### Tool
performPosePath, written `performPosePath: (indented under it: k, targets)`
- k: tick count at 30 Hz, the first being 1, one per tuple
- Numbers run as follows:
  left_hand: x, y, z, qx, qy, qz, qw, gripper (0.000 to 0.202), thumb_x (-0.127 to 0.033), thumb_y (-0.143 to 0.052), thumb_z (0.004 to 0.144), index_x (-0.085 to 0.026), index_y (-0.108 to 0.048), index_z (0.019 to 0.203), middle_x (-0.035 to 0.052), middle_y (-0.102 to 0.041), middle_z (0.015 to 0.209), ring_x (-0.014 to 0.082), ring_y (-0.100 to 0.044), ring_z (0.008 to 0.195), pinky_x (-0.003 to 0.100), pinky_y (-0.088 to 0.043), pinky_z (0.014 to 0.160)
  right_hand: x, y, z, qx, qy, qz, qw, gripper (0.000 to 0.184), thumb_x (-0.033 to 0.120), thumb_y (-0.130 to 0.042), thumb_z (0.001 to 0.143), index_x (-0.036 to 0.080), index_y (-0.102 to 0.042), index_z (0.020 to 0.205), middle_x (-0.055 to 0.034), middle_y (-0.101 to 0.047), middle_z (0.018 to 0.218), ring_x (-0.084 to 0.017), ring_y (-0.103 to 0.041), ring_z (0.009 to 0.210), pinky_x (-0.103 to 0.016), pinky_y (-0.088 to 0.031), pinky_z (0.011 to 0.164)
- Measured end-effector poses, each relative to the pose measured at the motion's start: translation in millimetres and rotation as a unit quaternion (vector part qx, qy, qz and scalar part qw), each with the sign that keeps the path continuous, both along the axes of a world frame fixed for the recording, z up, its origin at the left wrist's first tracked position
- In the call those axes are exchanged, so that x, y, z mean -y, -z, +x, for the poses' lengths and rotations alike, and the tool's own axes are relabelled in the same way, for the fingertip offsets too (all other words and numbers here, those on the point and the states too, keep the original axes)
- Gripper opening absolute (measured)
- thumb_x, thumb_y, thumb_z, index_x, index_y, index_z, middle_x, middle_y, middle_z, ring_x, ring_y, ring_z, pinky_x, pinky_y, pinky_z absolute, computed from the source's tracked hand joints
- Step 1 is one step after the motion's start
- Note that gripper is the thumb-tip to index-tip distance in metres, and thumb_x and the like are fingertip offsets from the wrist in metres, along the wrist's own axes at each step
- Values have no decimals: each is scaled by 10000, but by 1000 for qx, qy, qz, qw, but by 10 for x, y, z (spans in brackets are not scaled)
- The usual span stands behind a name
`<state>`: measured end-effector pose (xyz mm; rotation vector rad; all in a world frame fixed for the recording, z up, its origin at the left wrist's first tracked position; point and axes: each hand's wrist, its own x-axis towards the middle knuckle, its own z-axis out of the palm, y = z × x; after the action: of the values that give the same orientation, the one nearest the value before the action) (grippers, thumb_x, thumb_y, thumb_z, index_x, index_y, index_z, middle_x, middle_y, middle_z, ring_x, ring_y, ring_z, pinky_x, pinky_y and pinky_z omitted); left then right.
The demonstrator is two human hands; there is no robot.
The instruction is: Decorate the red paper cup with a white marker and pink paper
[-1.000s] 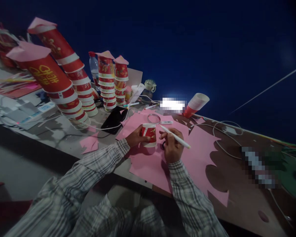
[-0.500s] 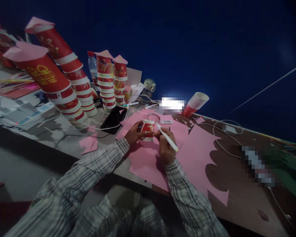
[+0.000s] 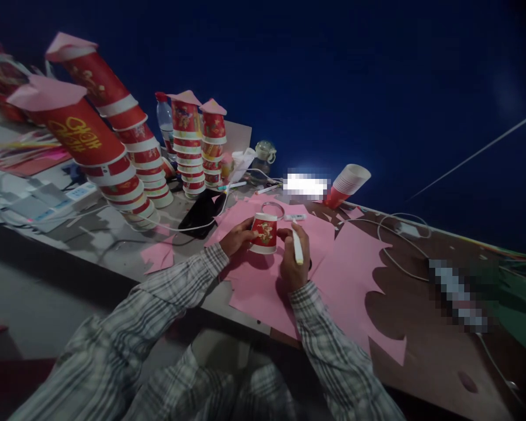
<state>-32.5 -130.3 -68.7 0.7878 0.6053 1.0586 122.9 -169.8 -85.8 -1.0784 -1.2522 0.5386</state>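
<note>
A red paper cup [image 3: 264,233] with a white rim stands upside down on a pink paper sheet [image 3: 355,257]. My left hand [image 3: 237,236] grips the cup's left side with curled fingers. My right hand [image 3: 292,257] is closed round a white pen [image 3: 297,246], which points up toward the cup's right side. A thin wire ring [image 3: 273,209] lies on the pink paper just behind the cup.
Tall leaning stacks of red cups [image 3: 109,152] topped with pink paper stand at the left, two shorter stacks [image 3: 199,146] behind. A black phone [image 3: 200,211], cables [image 3: 403,245], a power strip [image 3: 48,202], a bottle [image 3: 164,120] and a tilted cup stack [image 3: 348,184] crowd the table.
The cup has gone from tilted in both hands to standing upside down on the paper. My right hand has swung the pen from pointing right to nearly upright beside the cup.
</note>
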Motion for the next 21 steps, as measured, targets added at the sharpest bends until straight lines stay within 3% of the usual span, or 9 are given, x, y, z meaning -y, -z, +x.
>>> performPosePath:
  k: [3,8,12,16,21]
  targets:
    - [0,39,13,-53,-26,44,997,500,-216,-708,663,-137,-643,1152,88,-712,1049,196,-665,889,335,-510,830,15,32,-5,47,-11,22,999,379,376,-455,990,199,-506,1322,-109,-658,1129,-212,-653,1039,-461,-545,939]
    - [-42,156,15,-194,-102,133,967,497,-271,-703,743,-146,-622,1217,106,-679,1165,195,-633,960,340,-509,867,15,-14,19,83,16,47,995,347,350,-468,983,191,-535,1284,-115,-669,1121,-219,-660,1030,-433,-554,905]
    - [-40,182,7,-180,-74,134,972,466,-328,-707,775,-142,-626,1194,104,-685,1144,218,-638,1012,374,-502,920,33,-22,15,122,14,42,992,333,358,-468,982,199,-554,1262,-120,-658,1188,-233,-640,1098,-446,-535,947]
    - [19,143,15,-162,-17,123,979,586,-400,-789,735,-130,-595,1218,126,-685,1132,239,-653,1001,397,-513,907,63,-21,-9,142,3,23,990,357,383,-464,981,198,-548,1275,-125,-641,1236,-243,-623,1139,-451,-527,966]
    - [19,109,21,-219,-52,131,966,629,-349,-833,688,-117,-593,1221,146,-681,1165,270,-644,1057,459,-506,957,68,-39,-5,138,10,12,990,346,373,-462,979,192,-558,1258,-128,-638,1234,-247,-620,1140,-465,-518,984]
